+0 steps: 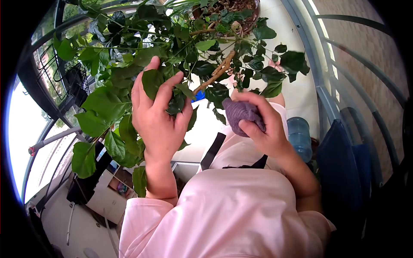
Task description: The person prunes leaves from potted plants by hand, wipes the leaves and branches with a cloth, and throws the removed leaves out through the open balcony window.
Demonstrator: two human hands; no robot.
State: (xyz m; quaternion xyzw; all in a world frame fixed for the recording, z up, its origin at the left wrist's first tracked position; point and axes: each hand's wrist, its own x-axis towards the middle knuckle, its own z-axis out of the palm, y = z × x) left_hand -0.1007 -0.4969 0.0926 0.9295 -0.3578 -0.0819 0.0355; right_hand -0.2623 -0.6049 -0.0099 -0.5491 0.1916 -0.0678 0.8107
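Observation:
Among the leaves of a green plant [105,105] is my left hand [159,114], its fingers spread and partly raised behind and beside a few leaves. One leaf [152,84] lies across its fingers, and a smaller dark leaf [175,103] sits between its thumb and forefinger; whether it is pinched I cannot tell. My right hand [269,124] is closed around a crumpled purple-grey cloth [241,116], held to the right of the brown branch [219,72] and apart from the leaves.
A round pot [257,17] of soil stands at the top. Metal railings [307,47] curve along the right, near a blue water bottle [300,137] and a dark blue cloth item [340,167]. Lower left is a white cabinet [105,195]; a grey pole [56,139] sticks out above it.

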